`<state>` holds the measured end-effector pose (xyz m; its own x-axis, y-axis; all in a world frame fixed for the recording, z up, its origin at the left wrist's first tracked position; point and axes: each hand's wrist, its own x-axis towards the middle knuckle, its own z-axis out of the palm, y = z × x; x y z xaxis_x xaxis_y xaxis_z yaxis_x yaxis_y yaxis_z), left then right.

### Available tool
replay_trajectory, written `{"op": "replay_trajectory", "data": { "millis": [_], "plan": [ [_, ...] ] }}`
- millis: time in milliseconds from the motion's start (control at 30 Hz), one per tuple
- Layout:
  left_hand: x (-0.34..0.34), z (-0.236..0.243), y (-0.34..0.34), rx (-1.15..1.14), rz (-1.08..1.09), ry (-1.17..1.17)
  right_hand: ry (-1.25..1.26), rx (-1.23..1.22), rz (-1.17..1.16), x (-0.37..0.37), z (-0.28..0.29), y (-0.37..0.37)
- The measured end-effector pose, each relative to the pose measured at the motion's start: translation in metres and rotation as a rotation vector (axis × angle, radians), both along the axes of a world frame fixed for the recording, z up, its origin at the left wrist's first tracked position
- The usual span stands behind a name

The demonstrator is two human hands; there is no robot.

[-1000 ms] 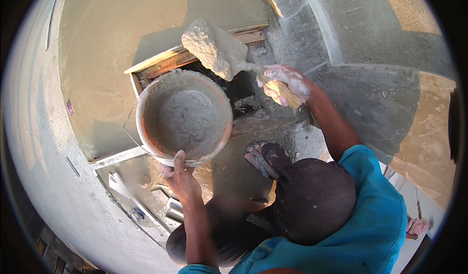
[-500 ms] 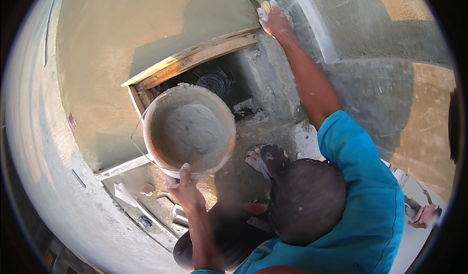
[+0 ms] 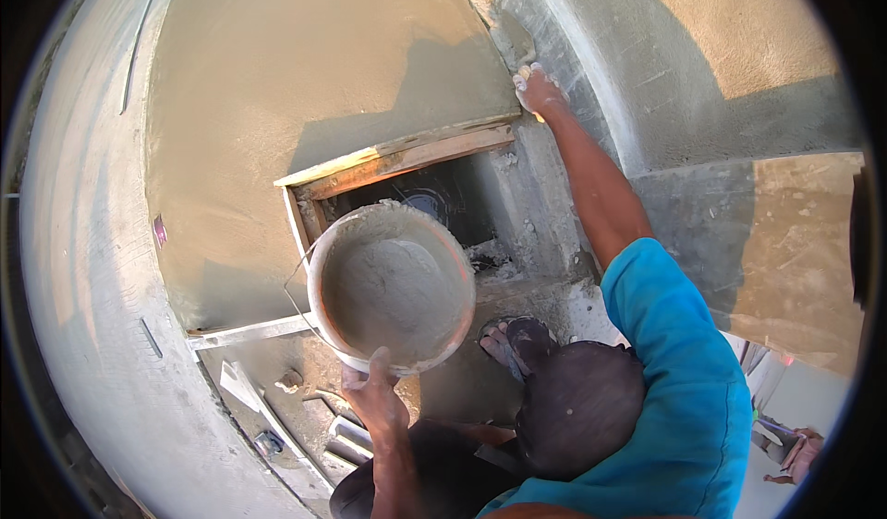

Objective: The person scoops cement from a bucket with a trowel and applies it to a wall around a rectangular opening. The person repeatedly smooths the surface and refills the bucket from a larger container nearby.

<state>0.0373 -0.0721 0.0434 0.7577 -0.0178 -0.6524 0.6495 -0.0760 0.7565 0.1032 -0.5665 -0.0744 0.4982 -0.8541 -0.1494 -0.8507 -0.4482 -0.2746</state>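
My left hand grips the near rim of a round bucket, thumb over the edge and fingers underneath. Soft grey mortar fills part of the bucket, and its wire handle hangs at the left side. With my right arm stretched far forward, my right hand is closed round the pale handle of a trowel. The trowel's grey blade lies against the strip beside the smooth plastered surface and is hard to tell from the mortar there. Mortar smears whiten my right fingers.
Beyond the bucket, a wooden frame edges a dark opening. Wide plastered surface spreads at the left. Offcuts and debris lie at lower left. My foot rests right of the bucket. Another person is at far lower right.
The view has shifted, so the surroundings appear further right and lower. My right hand is still closed on the trowel along the strip; my left hand keeps hold of the bucket.
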Motion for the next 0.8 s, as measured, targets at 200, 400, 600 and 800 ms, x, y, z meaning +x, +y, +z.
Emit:
{"op": "replay_trajectory", "data": {
  "millis": [200,400,600,800],
  "plan": [
    [-0.004,0.02,0.019,-0.184,0.202,-0.039,-0.395,0.047,-0.003,-0.038,0.044,0.04],
    [0.003,0.039,0.044,-0.231,0.163,-0.045,-0.634,0.333,0.098,-0.055,0.135,0.093],
    [0.021,0.03,0.072,-0.378,0.197,-0.171,-0.665,0.244,0.054,-0.038,0.165,0.138],
    [0.02,0.046,0.078,-0.327,0.268,-0.187,-0.552,0.101,-0.053,-0.042,0.06,0.047]
  ]
}}
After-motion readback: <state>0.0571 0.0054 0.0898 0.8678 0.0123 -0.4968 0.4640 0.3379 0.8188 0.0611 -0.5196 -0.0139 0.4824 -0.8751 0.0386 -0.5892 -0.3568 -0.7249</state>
